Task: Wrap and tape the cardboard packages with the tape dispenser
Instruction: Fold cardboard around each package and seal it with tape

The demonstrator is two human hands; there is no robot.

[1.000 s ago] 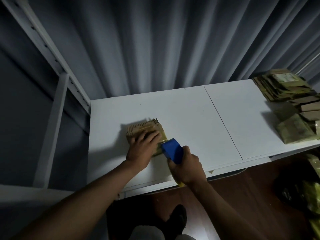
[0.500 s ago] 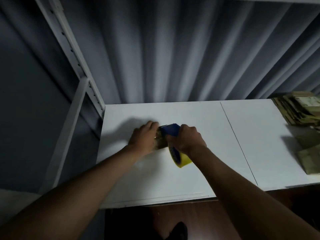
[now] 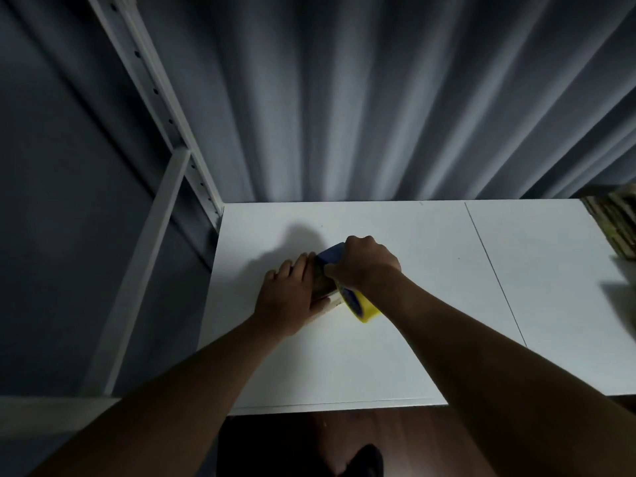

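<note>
On the white bench [image 3: 395, 356], the left hand [image 3: 287, 299] lies flat, fingers straight, pressing the small brown cardboard package [image 3: 323, 287]. Just right of it, the right hand [image 3: 364, 261] grips the blue-and-yellow tape dispenser [image 3: 347, 287], touching the package.

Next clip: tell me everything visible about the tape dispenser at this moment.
The tape dispenser has a blue body, plastic by its look, with a yellow roll at its near end. It lies tilted on the cardboard package on the white table. The right hand grips it from above and hides its middle. The left hand presses flat on the package beside it. No blade or loose tape can be made out.
</note>
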